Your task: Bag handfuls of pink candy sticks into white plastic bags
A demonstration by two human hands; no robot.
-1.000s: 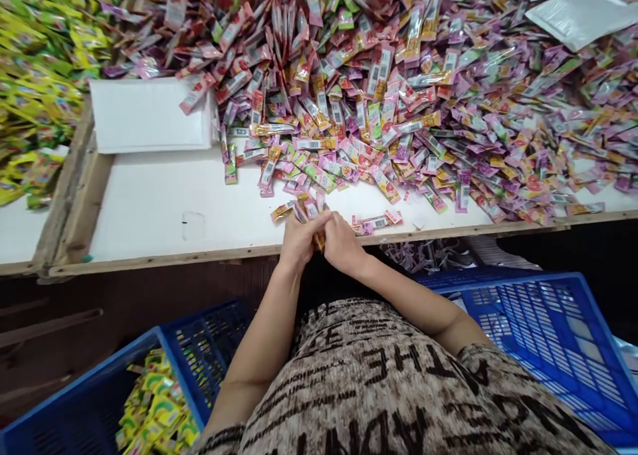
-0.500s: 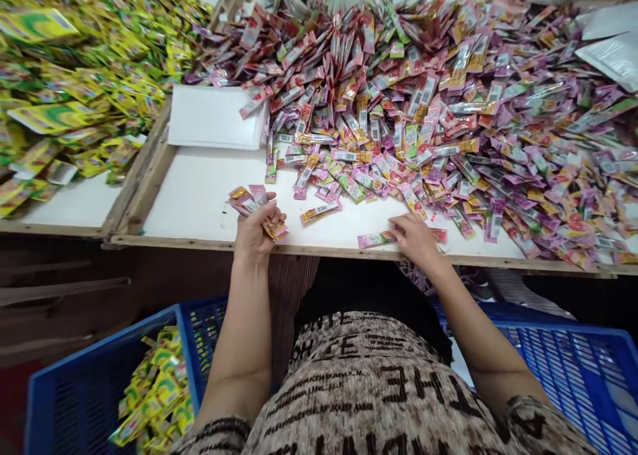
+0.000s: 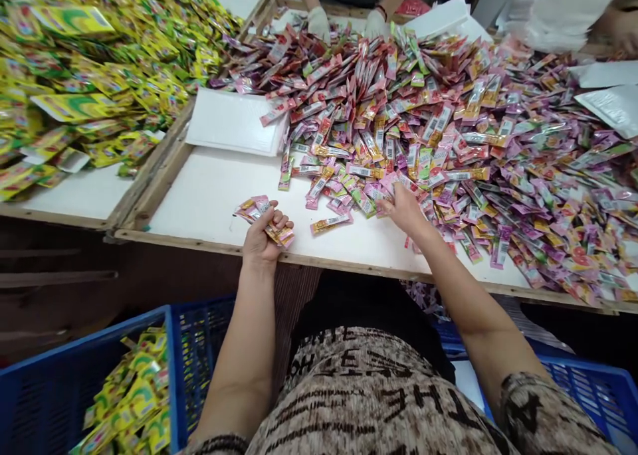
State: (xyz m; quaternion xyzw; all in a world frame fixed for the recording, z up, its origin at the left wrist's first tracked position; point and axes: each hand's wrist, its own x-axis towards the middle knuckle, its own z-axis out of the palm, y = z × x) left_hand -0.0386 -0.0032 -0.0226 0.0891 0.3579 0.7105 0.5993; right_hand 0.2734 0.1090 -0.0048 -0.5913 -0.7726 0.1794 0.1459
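Note:
My left hand (image 3: 266, 232) is closed around several small stick packets (image 3: 254, 208), pink and orange, which stick out past the thumb and below the fingers. It hovers over the front edge of the white table. My right hand (image 3: 405, 209) reaches into the near edge of a big heap of similar packets (image 3: 448, 136). Its thumb and fingers pinch a pink stick packet (image 3: 389, 181); the fingertips are partly hidden. Between my hands, a single orange and pink packet (image 3: 330, 223) lies on the table.
A stack of white flat sheets or pouches (image 3: 234, 123) lies left of the heap. Wooden strips (image 3: 159, 176) border the table. Yellow packets (image 3: 100, 63) fill the left section. Across the table are a co-worker's gloved hands (image 3: 319, 23). Blue crates (image 3: 172, 375) stand below.
My right hand has moved forward from the table's front edge to the heap. The packet that lay under it has gone from that spot. My left hand still holds its packets. The view has tilted up.

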